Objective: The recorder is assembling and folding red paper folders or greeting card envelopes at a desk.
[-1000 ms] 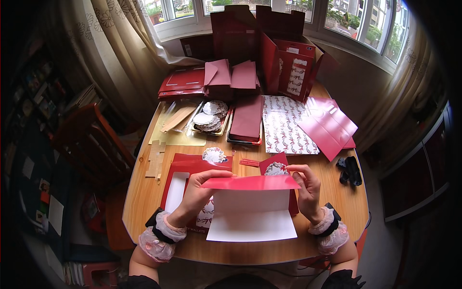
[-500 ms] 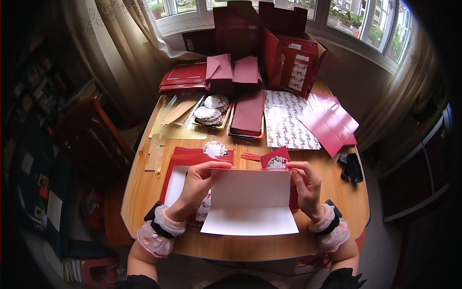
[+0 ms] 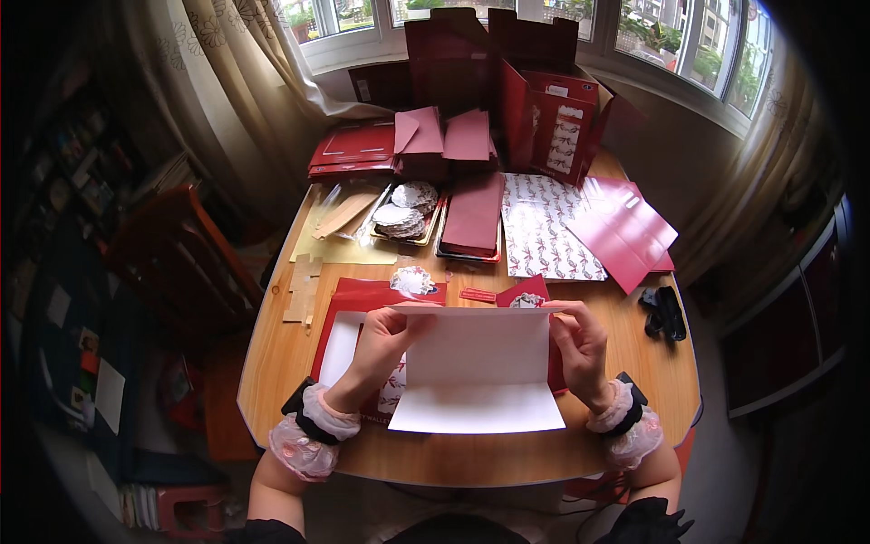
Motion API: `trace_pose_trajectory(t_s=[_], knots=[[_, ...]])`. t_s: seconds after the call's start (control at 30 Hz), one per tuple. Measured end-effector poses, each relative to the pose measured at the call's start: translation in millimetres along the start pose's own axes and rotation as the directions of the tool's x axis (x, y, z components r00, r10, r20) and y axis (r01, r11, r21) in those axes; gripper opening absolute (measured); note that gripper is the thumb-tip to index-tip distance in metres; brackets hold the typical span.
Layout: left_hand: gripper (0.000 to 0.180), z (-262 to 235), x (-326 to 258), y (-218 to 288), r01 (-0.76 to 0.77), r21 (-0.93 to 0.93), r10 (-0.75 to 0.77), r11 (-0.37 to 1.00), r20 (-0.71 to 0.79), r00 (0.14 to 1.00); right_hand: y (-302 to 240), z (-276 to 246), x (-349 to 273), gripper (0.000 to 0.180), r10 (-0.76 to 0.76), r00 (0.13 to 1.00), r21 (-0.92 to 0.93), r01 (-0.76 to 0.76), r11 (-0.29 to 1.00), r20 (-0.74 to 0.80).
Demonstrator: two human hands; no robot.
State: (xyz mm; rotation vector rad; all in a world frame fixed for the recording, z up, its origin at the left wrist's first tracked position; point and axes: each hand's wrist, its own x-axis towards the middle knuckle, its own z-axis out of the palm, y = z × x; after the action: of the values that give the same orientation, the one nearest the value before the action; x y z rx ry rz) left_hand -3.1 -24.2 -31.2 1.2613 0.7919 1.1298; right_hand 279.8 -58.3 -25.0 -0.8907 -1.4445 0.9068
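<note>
In front of me I hold up a creased sheet of card (image 3: 480, 349), its white side toward me and its lower part bent outward over the table's near side. My left hand (image 3: 382, 352) pinches its upper left corner, thumb against fingers. At the upper right corner my right hand (image 3: 580, 352) grips it the same way. Behind and left of the card lies a red printed folder (image 3: 353, 292) with a white panel, partly hidden. A floral cut-out (image 3: 412, 280) rests at its top edge. Another floral cut-out (image 3: 526, 300) shows on a dark red piece just beyond the card.
Farther back stand a tray of scalloped cut-outs (image 3: 399, 218), a tray of dark red cards (image 3: 473, 213), pink envelopes (image 3: 467, 136), patterned sheets (image 3: 548, 227) and glossy red sheets (image 3: 625, 231). A large open red box (image 3: 553, 118) is behind. Tape strips (image 3: 302, 290) lie left, a black object (image 3: 663, 313) right.
The card has risen slightly, and its top edge has tipped so that a narrow white strip shows along it. Both hands keep their hold. The whole view has shifted a little.
</note>
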Motion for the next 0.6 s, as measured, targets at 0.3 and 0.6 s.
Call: trace_pose_trajectory(t_s=[0.3, 0.6], knots=[[0.024, -1.2, -1.6, -0.7, 0.031, -0.003, -0.031, 1.000, 0.007, 0.999, -1.1, -0.1, -0.3, 0.017, -0.052, 0.999, -0.054, 0.051, 0.997, -0.004], [0.024, 0.3, -4.5, 1.0, 0.033, -0.004, -0.033, 0.999, -0.012, 0.999, 0.6, 3.1, 0.0, 0.017, -0.091, 0.996, -0.122, 0.088, 0.989, -0.017]])
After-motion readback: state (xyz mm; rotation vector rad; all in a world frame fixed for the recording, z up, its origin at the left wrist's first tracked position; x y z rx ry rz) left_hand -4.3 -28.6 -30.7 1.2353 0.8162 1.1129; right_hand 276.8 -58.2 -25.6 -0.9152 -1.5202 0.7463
